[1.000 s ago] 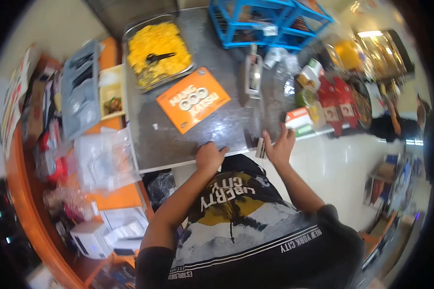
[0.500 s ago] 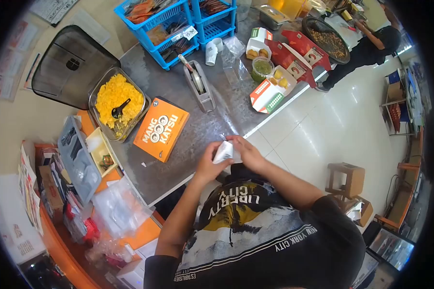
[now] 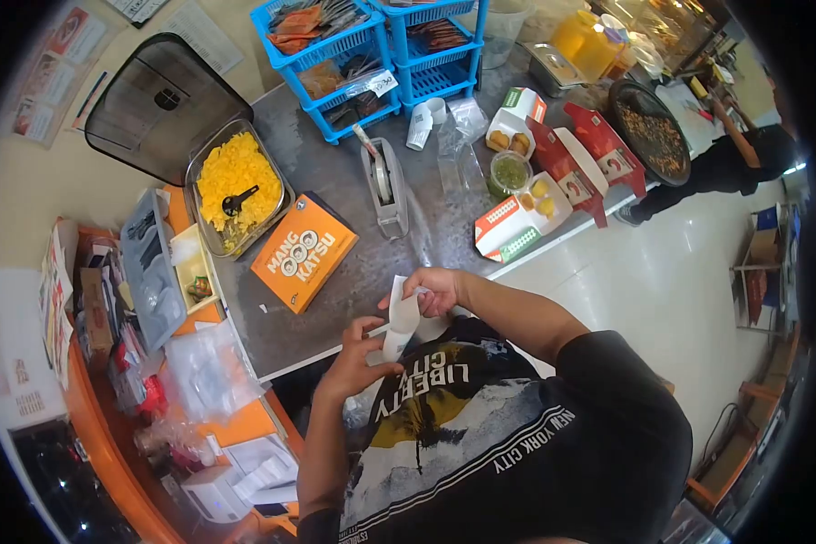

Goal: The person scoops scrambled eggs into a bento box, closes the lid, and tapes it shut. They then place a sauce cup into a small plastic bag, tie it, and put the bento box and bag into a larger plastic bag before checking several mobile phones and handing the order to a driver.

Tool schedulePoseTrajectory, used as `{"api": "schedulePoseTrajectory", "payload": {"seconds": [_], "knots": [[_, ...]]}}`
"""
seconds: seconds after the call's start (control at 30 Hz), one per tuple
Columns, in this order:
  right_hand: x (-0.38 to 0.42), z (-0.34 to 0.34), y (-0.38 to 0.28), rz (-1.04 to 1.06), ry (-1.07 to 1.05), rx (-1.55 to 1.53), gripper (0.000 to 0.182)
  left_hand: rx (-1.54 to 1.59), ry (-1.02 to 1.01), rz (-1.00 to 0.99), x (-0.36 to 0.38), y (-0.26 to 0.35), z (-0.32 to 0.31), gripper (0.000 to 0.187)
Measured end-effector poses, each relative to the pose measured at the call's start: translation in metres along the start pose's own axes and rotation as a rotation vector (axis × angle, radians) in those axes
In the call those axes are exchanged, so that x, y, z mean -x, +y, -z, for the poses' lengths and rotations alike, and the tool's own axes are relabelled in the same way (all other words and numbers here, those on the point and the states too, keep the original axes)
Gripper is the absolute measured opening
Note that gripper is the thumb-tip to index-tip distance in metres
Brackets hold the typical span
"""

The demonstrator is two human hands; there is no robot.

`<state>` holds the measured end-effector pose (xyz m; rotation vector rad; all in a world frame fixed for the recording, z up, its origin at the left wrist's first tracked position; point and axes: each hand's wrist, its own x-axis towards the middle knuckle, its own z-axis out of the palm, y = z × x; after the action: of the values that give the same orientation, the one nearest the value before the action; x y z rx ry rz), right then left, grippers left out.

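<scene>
A curling white paper slip (image 3: 403, 317), like a printed receipt, is stretched between my two hands in front of my shirt, by the counter's edge. My right hand (image 3: 437, 292) pinches its upper part with closed fingers. Around the lower, curled end, my left hand (image 3: 361, 358) has its thumb and fingers curved, gripping the slip. Faint print shows near that end. Beyond my hands, on the counter, lie an orange "Mang Katsu" box (image 3: 304, 252) and a grey tape dispenser (image 3: 388, 190).
A tub of yellow food (image 3: 236, 181) with a black scoop sits at left. Blue basket racks (image 3: 335, 91) stand at the back. Open food boxes (image 3: 526, 218), a green dip cup (image 3: 510, 172) and red cartons (image 3: 567, 163) line the right. A co-worker (image 3: 743, 154) stands far right.
The paper slip, folded small between my hands before, is now opened out longer. My left hand has moved down and left, away from my right. The head view has shifted slightly.
</scene>
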<state>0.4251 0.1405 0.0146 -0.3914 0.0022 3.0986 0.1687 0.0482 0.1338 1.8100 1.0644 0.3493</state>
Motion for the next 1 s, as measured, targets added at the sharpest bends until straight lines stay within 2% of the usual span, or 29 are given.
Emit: {"api": "schedulePoseTrajectory", "payload": {"seconds": [0.07,0.13,0.17,0.27,0.3,0.4,0.47,0.57,0.6,0.67,0.73,0.8,0.83,0.9,0.93,1.0], "knots": [[-0.003,0.012,-0.011,-0.1,-0.113,0.023,0.045,0.027,0.147,-0.048,-0.006,0.004,-0.011,0.035],[-0.012,0.028,-0.01,-0.243,0.129,0.174,0.041,0.712,0.391,0.166,-0.017,0.013,-0.022,0.039],[-0.018,0.035,-0.009,-0.315,0.247,0.259,0.04,0.702,0.452,0.234,-0.022,-0.012,-0.026,0.038],[0.012,-0.016,-0.003,-0.181,0.552,0.816,0.038,1.346,0.63,0.264,-0.061,-0.017,-0.024,0.031],[0.023,-0.015,-0.003,-0.044,0.594,0.851,0.045,1.4,0.642,0.26,-0.073,-0.032,-0.029,0.03],[0.032,-0.022,-0.022,0.345,1.08,1.096,0.061,1.523,0.639,0.23,-0.097,-0.09,-0.049,0.03],[0.034,-0.039,-0.03,0.703,1.36,1.216,0.085,1.546,0.578,0.198,-0.105,-0.105,-0.052,0.029],[0.012,-0.058,-0.046,0.83,1.611,1.53,0.102,1.408,0.512,0.313,-0.111,-0.068,-0.049,0.025],[0.005,-0.062,-0.049,0.824,1.651,1.472,0.102,1.348,0.496,0.351,-0.112,-0.056,-0.049,0.024],[-0.006,-0.069,-0.052,0.814,1.725,1.355,0.101,1.369,0.616,0.289,-0.111,-0.054,-0.052,0.023],[-0.013,-0.029,-0.036,1.029,1.494,1.188,0.098,1.424,0.721,0.236,-0.109,-0.047,-0.044,0.024],[0.004,-0.018,0.002,1.026,1.116,1.084,0.086,1.545,0.833,0.186,-0.104,-0.028,-0.038,0.024],[0.017,-0.023,0.022,0.915,0.861,1.05,0.076,1.631,0.786,0.23,-0.098,-0.03,-0.041,0.026],[0.031,-0.012,0.028,0.62,0.719,1.015,0.06,1.793,0.68,0.322,-0.08,-0.042,-0.05,0.029],[0.029,-0.011,0.026,0.481,0.649,1.001,0.053,1.614,0.829,0.407,-0.07,-0.053,-0.055,0.03],[0.023,-0.008,0.006,0.256,0.777,1.139,0.048,1.23,1.092,0.578,-0.046,-0.079,-0.079,0.032]]}}
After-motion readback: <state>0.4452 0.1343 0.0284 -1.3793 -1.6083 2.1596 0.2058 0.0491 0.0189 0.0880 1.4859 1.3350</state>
